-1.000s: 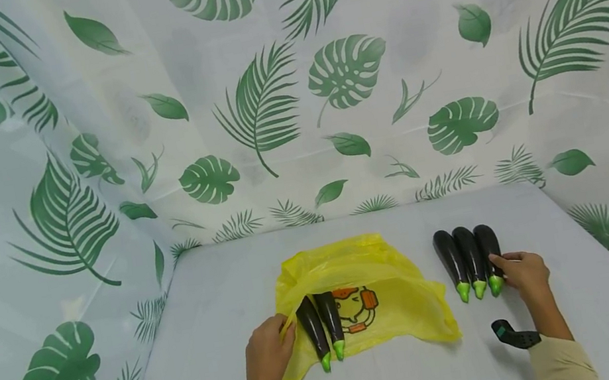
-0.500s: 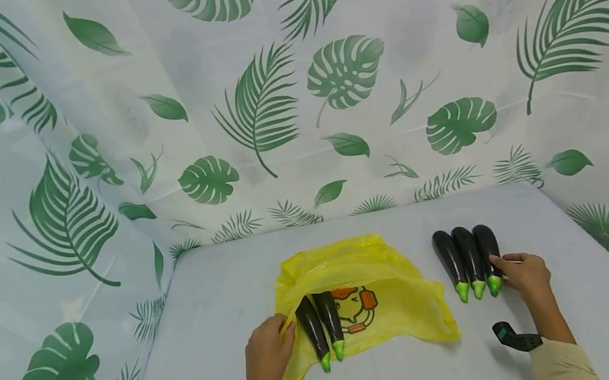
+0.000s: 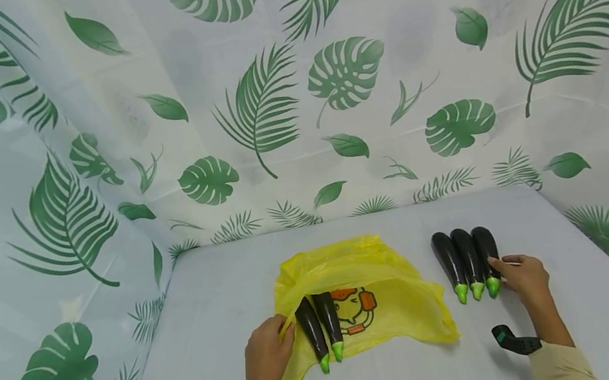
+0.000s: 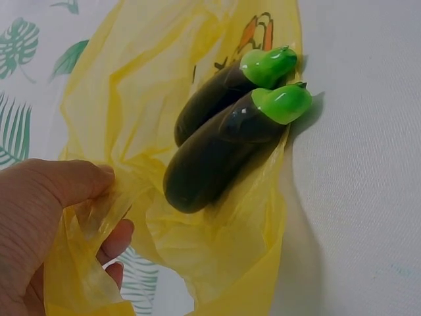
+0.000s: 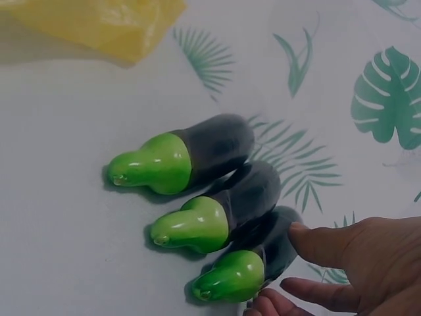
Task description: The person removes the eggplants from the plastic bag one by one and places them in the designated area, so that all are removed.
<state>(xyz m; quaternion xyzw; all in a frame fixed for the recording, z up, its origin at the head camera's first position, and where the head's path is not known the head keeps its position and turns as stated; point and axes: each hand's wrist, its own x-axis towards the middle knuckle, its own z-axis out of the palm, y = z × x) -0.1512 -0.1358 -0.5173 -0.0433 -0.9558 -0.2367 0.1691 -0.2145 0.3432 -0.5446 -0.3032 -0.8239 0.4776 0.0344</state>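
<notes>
My left hand point(image 3: 269, 350) pinches the left edge of a yellow plastic bag point(image 3: 405, 321), keeping its mouth raised. Two dark eggplants point(image 4: 217, 151) with green stem ends lie side by side in the bag's mouth, stems pointing toward me and sticking out past its edge. To the right of the bag, a left eggplant point(image 3: 449, 260) and a middle eggplant point(image 3: 468, 256) lie in a row with a right eggplant point(image 3: 485, 247). My right hand point(image 3: 526, 277) holds the right eggplant, its thumb on the dark body and fingers along the outer side, partly hidden.
A white table point(image 3: 206, 287) carries everything. White cloth point(image 3: 293, 192) printed with green leaves hangs behind and at both sides. A black wrist device point(image 3: 514, 340) sits by my right forearm. A printed cartoon face point(image 3: 354, 308) shows on the bag.
The view has shifted very slightly. Both hands, the bag and the eggplants keep their places.
</notes>
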